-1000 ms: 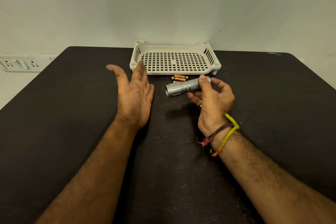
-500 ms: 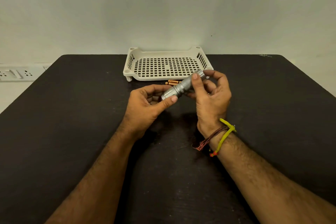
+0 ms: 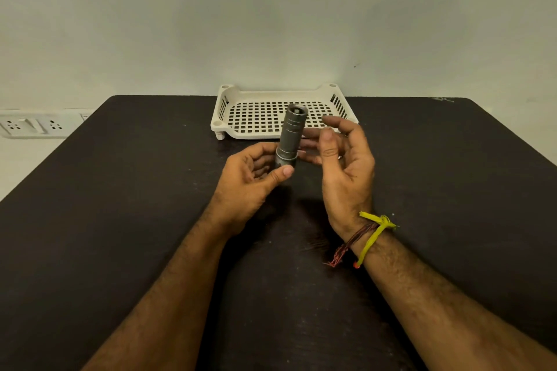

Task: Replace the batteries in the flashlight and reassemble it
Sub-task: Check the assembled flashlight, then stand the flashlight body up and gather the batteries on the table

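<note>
The left hand (image 3: 253,178) is gripping the flashlight (image 3: 290,137) by its lower end, holding it nearly upright above the tabletop (image 3: 120,205), near the far edge. The right hand (image 3: 343,169) is hovering beside it, fingers relaxed, holding nothing.

Your flashlight (image 3: 290,137) is a dull silver-grey metal, ringed with darker grooves along its body and darkest at the wide end near your left thumb. Behind it sits a cream-white plastic tray (image 3: 339,90) whose floor is a regular grid of small square holes, dark where the bench shows through, with slanted slots in its side walls. The bench (image 3: 120,190) under you is matte black-brown, flecked with pale specks and faint scratches. On your right wrist you wear a bright yellow thread (image 3: 373,235) tipped with an orange bead, beside a reddish-brown thread (image 3: 346,247). The wall (image 3: 271,24) is plain pale grey-green, and the socket plate (image 3: 36,125) at left is white.
</note>
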